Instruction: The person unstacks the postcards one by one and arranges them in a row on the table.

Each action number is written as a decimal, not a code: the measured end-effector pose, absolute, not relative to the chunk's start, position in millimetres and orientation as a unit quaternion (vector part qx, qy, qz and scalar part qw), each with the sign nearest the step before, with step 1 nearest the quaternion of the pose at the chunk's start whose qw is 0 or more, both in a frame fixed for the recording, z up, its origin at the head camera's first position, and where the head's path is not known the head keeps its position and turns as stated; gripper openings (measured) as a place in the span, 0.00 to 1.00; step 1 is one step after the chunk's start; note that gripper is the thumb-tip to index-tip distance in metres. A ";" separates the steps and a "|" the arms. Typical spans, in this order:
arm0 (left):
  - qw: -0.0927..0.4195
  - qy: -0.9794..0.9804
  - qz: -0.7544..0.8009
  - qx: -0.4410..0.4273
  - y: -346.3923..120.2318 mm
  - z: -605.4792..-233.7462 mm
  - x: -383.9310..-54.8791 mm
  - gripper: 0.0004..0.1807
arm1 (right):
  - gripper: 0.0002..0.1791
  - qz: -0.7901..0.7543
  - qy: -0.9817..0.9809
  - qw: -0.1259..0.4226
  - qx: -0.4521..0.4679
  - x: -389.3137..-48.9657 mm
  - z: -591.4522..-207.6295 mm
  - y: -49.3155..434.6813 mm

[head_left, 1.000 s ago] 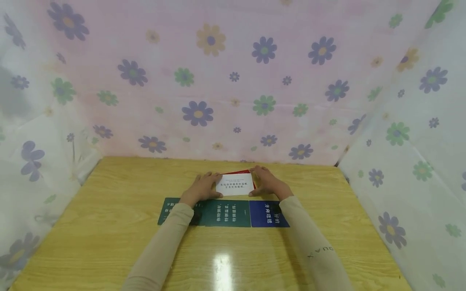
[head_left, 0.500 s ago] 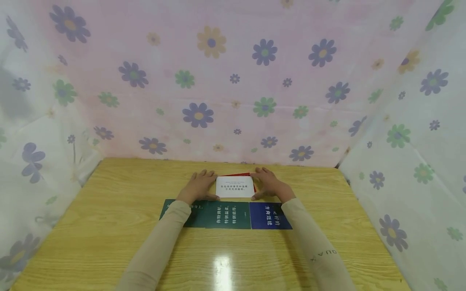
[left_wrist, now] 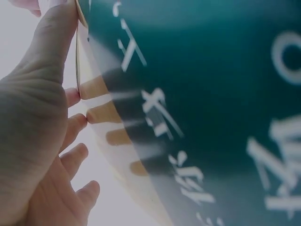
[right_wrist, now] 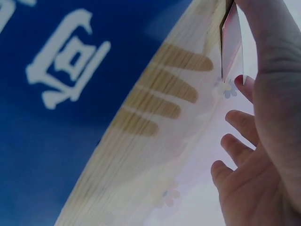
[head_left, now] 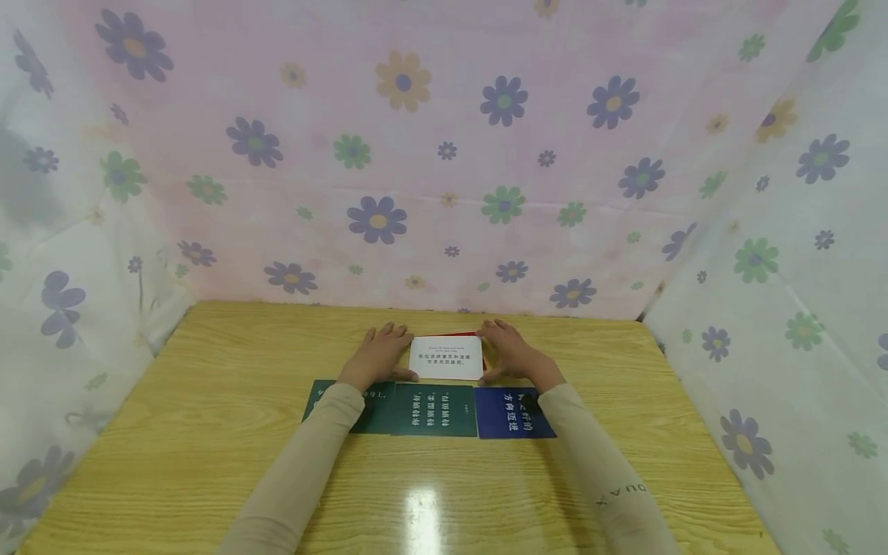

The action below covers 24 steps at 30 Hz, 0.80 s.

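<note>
A white card (head_left: 446, 371) printed with dark characters lies at the back middle of the table, over a red card (head_left: 456, 334) whose far edge and right side peek out. My left hand (head_left: 378, 358) holds the left end, thumb at the near corner and index fingertip at the far one. At the right end my right hand (head_left: 515, 356) grips in the same way. In the left wrist view, the left thumb (left_wrist: 51, 42) runs along the thin edge; the right wrist view shows the right thumb (right_wrist: 273, 28) against the cards, its other fingers spread loosely.
Nearer than the white card lie two green cards in a row, one in the middle (head_left: 454, 420) and one to the left (head_left: 375, 418), then a blue card (head_left: 491, 420) at right. My forearms pass over the row's ends. A flowered curtain (head_left: 444, 177) encloses the wooden table (head_left: 430, 470).
My left hand has shifted slightly left, its thumb now at the white card's edge rather than over it. The red strip showing behind the white card has become narrower.
</note>
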<state>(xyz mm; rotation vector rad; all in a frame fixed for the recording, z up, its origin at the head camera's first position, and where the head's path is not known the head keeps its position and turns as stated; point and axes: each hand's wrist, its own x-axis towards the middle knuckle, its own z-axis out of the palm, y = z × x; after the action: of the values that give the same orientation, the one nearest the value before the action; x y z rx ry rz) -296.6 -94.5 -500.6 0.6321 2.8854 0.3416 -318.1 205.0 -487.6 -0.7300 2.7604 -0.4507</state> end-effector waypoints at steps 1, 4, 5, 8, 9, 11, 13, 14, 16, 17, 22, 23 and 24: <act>0.084 0.967 0.116 0.212 -94.7 -500.5 -296.7 0.48 | 0.56 -0.155 0.947 0.122 -0.253 -318.4 -487.5 204.7; 0.085 0.966 0.122 0.213 -95.5 -500.0 -297.0 0.49 | 0.55 -0.150 0.947 0.109 -0.262 -319.7 -487.5 204.0; 0.086 0.965 0.126 0.213 -95.9 -499.9 -297.1 0.50 | 0.55 -0.147 0.947 0.105 -0.265 -320.2 -487.6 203.9; 0.088 0.963 0.138 0.214 -97.6 -500.2 -297.4 0.52 | 0.56 -0.142 0.947 0.089 -0.274 -321.2 -488.8 205.0; 0.088 0.962 0.143 0.214 -98.2 -500.3 -297.5 0.53 | 0.57 -0.147 0.946 0.085 -0.276 -321.2 -489.1 205.7; 0.088 0.961 0.153 0.214 -99.3 -500.9 -297.9 0.55 | 0.57 -0.160 0.943 0.074 -0.283 -321.3 -490.0 207.6; 0.087 0.959 0.161 0.215 -100.1 -502.4 -298.9 0.57 | 0.57 -0.177 0.938 0.065 -0.291 -321.4 -490.6 209.3; 0.087 0.958 0.167 0.215 -100.5 -502.6 -299.3 0.57 | 0.57 -0.185 0.936 0.061 -0.295 -321.4 -490.7 210.2; 0.085 0.956 0.177 0.216 -101.1 -503.6 -299.9 0.57 | 0.57 -0.191 0.932 0.051 -0.304 -321.3 -490.7 211.8; 0.084 0.956 0.180 0.217 -101.4 -504.3 -300.4 0.56 | 0.58 -0.190 0.931 0.046 -0.308 -321.3 -490.5 212.5; 0.074 0.953 0.184 0.231 -101.6 -505.1 -301.6 0.55 | 0.58 -0.191 0.930 0.030 -0.313 -318.6 -487.6 216.7; 0.071 0.952 0.185 0.235 -101.7 -504.7 -301.3 0.56 | 0.58 -0.196 0.929 0.027 -0.313 -317.4 -486.8 217.8; 0.068 0.951 0.186 0.239 -101.7 -504.3 -301.0 0.57 | 0.57 -0.200 0.928 0.024 -0.312 -316.0 -486.2 219.0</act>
<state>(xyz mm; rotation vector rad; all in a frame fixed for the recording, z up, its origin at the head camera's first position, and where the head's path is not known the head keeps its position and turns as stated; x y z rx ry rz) -301.0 -101.7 -504.3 0.7188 2.8635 0.5588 -316.0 219.0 -486.2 -0.9654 2.8740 -0.6200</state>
